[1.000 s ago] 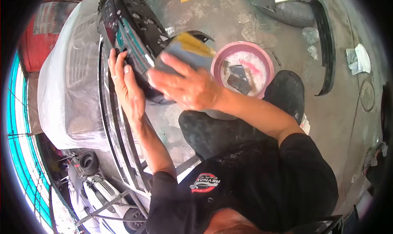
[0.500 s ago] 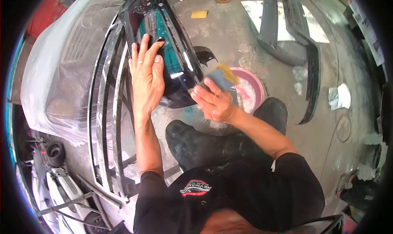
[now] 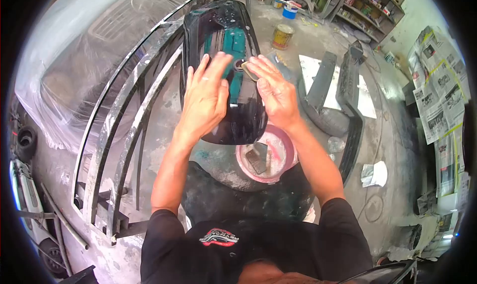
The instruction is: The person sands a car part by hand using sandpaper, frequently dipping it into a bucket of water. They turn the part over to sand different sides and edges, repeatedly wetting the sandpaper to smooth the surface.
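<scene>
A glossy black rounded part (image 3: 243,120) with a rubbed teal patch (image 3: 235,43) and a small round hole stands in front of me. On its left side lies my left hand (image 3: 203,103), palm down with fingers apart and slightly blurred. My right hand (image 3: 278,95) is at the part's right edge beside the hole, its fingers pressed together over a folded sheet of sandpaper (image 3: 282,65), whose grey face and yellowish edge show. Below the part, a pink basin (image 3: 293,157) holds cloudy water and a dark block (image 3: 256,158).
Metal rails (image 3: 102,145) and a plastic-covered vehicle (image 3: 64,75) stand left. Dark curved trim pieces (image 3: 354,85) lie right, near a crumpled white paper (image 3: 374,174). A yellow can (image 3: 282,36) and shelves (image 3: 365,13) are farther back.
The view has tilted up and swung, showing shelves and newspaper-covered items. My right hand has moved from above the basin onto the part with the sandpaper. My left hand stays on the part.
</scene>
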`<state>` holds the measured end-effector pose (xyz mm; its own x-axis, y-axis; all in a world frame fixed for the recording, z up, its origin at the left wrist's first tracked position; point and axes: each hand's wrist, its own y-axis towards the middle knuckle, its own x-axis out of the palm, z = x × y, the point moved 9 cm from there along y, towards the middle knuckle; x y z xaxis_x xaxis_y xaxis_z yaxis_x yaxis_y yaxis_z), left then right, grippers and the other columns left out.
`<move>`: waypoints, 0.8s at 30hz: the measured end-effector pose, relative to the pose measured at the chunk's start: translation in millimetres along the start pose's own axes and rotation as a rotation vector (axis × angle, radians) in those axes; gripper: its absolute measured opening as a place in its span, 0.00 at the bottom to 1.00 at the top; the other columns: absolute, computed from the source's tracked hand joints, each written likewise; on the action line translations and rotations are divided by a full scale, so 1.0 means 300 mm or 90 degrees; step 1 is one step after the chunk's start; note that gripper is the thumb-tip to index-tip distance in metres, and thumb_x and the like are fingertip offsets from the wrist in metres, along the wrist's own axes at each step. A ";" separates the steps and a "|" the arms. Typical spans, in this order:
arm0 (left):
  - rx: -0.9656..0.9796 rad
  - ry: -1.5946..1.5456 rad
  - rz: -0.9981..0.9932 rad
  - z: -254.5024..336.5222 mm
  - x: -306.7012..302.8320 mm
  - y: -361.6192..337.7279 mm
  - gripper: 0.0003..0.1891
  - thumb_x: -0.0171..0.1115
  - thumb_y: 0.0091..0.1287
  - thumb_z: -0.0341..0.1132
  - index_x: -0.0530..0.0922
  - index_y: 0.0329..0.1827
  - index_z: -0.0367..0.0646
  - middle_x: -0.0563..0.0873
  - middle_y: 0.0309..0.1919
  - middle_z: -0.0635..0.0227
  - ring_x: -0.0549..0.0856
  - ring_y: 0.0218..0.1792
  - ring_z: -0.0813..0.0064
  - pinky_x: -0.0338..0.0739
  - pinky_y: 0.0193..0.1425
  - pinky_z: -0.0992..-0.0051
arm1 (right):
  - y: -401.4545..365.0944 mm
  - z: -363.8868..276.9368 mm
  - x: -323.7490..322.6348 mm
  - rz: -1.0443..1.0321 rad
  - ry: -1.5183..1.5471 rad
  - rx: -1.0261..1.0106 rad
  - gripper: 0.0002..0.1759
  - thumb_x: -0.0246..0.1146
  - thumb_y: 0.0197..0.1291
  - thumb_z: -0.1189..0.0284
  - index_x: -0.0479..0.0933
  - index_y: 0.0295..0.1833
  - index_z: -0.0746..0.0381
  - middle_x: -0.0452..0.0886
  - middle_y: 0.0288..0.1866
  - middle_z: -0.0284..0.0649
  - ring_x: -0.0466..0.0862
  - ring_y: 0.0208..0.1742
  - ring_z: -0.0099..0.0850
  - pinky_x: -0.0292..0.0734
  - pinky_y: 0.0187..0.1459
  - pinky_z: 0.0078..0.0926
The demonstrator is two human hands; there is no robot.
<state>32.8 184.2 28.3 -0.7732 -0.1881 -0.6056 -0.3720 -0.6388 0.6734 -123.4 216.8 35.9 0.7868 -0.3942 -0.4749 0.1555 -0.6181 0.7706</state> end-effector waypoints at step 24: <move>-0.624 -0.871 0.320 -0.271 0.305 -0.645 0.35 0.77 0.64 0.37 0.63 0.65 0.32 0.79 0.58 0.57 0.80 0.59 0.69 0.73 0.68 0.68 | 0.349 0.112 0.328 -0.472 -0.344 -0.061 0.27 0.46 0.78 0.59 0.70 0.73 0.61 0.68 0.77 0.48 0.64 0.80 0.44 0.60 0.78 0.41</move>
<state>75.6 229.9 -191.8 -0.7345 -0.1132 0.6691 0.0380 -0.9913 -0.1260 -49.9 90.4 55.5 0.0842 -0.1989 -0.9764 0.5764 -0.7896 0.2105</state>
